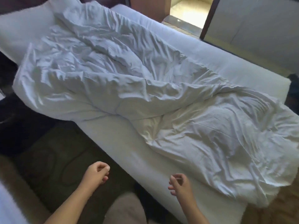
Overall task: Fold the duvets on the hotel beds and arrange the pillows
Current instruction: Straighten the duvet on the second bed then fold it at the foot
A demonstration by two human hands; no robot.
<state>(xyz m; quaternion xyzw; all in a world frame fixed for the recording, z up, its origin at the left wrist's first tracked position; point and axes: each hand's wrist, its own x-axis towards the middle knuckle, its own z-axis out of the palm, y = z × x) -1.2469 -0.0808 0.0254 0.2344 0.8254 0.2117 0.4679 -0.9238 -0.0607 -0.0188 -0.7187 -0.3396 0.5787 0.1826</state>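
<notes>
A white crumpled duvet lies diagonally along the bed, from the pillow end at the upper left to the foot at the right, where it hangs over the edge. A white pillow sits at the head of the bed, partly under the duvet. My left hand hovers over the carpet beside the bed with fingers loosely curled, holding nothing. Over the bare sheet at the bed's near edge is my right hand, fingers loosely curled and empty, a short way from the duvet.
Dark patterned carpet fills the aisle at the lower left. The edge of a second bed shows at the bottom left corner. A dark-framed doorway opens beyond the bed at the top, with wood flooring at the lower right.
</notes>
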